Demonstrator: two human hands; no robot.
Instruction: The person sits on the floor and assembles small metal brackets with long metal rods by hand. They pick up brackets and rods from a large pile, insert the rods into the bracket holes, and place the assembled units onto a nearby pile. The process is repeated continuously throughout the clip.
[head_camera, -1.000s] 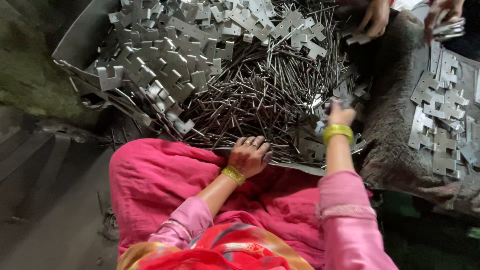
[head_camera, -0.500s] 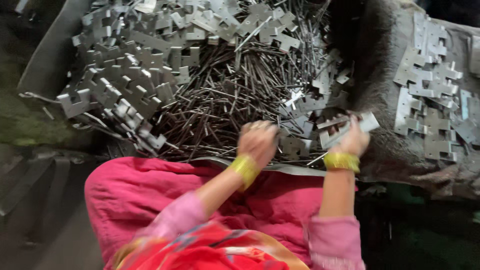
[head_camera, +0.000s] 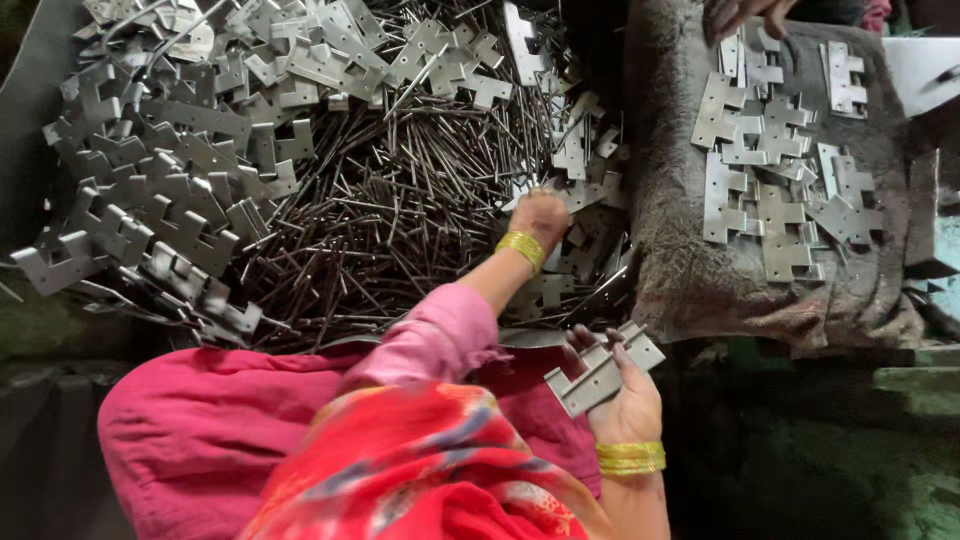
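1. The right hand (head_camera: 622, 395) is palm up, low and right of centre, over the dark gap between the lap and the grey cloth. Its fingers curl around a metal hinge leaf (head_camera: 603, 370), which lies slanted across the palm with its notched edge outward.
2. The left hand (head_camera: 538, 215) reaches forward into the pile of metal pins (head_camera: 400, 215), well apart from the held hinge leaf. Its fingers are bent down among the pins and small plates; I cannot tell whether they grasp anything.
3. Each wrist carries a yellow bangle (head_camera: 630, 458).
4. The pins lie heaped in the middle of a large tray. Loose hinge leaves (head_camera: 170, 150) are banked along its left and far sides.
5. A grey cloth (head_camera: 690, 270) lies to the right of the tray. On it is a spread of flat hinge leaves (head_camera: 775, 160), well beyond the right hand.
6. Another person's hand (head_camera: 745, 12) shows at the top edge above the cloth.
7. A pink garment (head_camera: 200, 430) covers the lap at the lower left.
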